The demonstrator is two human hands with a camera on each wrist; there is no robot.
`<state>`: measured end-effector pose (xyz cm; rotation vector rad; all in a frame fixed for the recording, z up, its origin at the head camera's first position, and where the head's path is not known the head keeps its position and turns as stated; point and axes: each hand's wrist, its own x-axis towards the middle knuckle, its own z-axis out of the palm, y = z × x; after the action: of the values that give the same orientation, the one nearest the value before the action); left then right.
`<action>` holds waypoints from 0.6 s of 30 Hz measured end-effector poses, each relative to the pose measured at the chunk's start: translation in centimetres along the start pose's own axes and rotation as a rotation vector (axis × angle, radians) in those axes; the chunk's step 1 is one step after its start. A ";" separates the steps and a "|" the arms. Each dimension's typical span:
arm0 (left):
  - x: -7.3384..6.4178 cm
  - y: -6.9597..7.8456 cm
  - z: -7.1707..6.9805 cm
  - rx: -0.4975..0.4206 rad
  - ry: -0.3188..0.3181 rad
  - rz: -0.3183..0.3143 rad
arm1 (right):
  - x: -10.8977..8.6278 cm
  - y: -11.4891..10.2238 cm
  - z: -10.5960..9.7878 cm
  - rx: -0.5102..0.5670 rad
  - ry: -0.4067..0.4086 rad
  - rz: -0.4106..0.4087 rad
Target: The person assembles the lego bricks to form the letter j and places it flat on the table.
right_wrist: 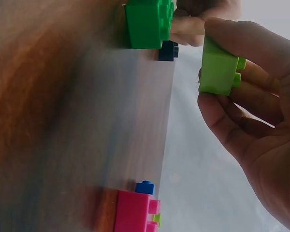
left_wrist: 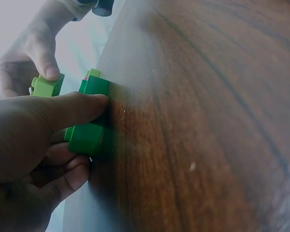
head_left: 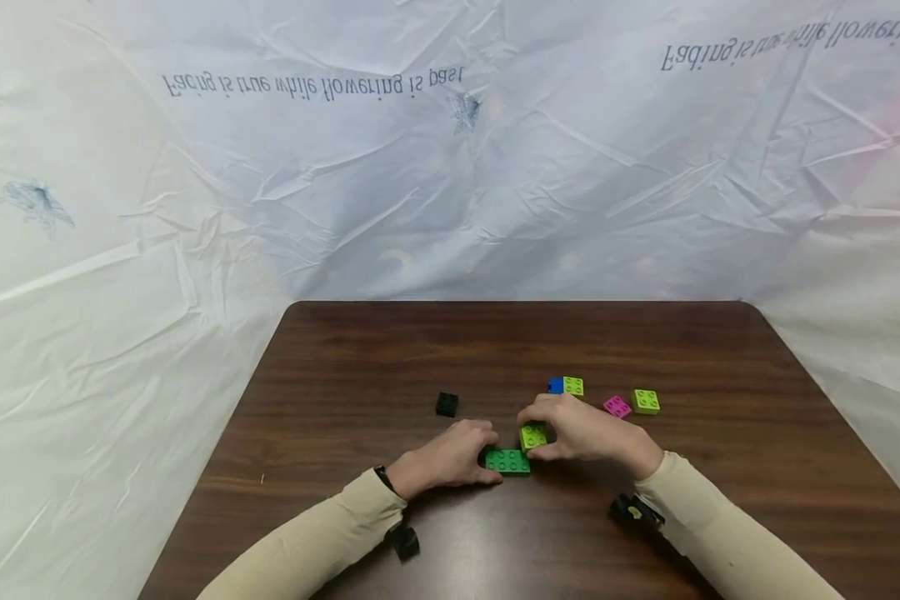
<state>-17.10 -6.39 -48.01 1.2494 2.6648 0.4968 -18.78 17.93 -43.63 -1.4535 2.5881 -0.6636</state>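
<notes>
A long green toy brick (head_left: 507, 462) with two rows of studs lies on the table, and my left hand (head_left: 453, 454) grips its left end between thumb and fingers. In the left wrist view the thumb crosses the side of the green brick (left_wrist: 89, 137). My right hand (head_left: 588, 429) pinches a square lime brick (head_left: 532, 436) between thumb and fingers. The right wrist view shows this lime brick (right_wrist: 217, 70) raised off the table, studs facing the palm side. It hangs just above and beyond the green brick's right end.
Behind my left hand lies a black brick (head_left: 447, 404). Past my right hand are a blue brick (head_left: 555, 386) against a lime one (head_left: 573, 386), a magenta brick (head_left: 617, 407) and another lime brick (head_left: 646, 402). White printed sheeting (head_left: 450, 208) surrounds the brown table (head_left: 375, 350).
</notes>
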 end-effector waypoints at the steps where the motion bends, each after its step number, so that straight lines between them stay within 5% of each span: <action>1: 0.0 0.0 0.0 -0.003 -0.001 -0.001 | 0.0 0.0 0.1 -0.001 0.001 -0.001; 18: 0.1 -0.1 -0.1 0.006 -0.008 -0.005 | 0.0 -0.3 1.0 0.066 -0.086 0.053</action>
<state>-17.25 -6.38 -47.91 1.2435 2.6642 0.4827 -18.28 17.48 -44.42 -1.3583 2.5055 -0.6584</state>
